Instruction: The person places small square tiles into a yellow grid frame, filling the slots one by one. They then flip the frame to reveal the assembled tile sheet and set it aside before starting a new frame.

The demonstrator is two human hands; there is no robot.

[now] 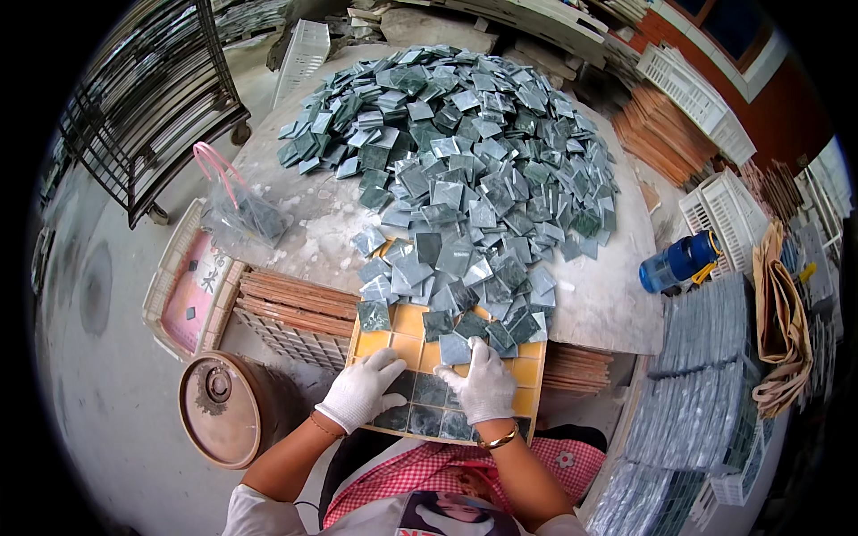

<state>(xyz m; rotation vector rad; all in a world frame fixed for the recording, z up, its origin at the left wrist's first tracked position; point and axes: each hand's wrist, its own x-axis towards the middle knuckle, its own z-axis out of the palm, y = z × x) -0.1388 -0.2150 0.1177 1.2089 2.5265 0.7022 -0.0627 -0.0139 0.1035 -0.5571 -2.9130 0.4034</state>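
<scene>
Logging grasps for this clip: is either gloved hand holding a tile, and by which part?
Neither clearly grips one. The left hand rests flat on the yellow grid tray; the right hand touches a green square tile at its lower edge with its fingertips.

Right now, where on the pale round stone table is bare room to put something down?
Bare patches: the table's left side between the clear plastic bag and the heap of green square tiles, and the right front edge near the blue bottle. The middle is crowded.

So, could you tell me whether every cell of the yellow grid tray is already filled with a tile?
No: the yellow grid tray has bare cells showing by the left hand and right hand.
</scene>
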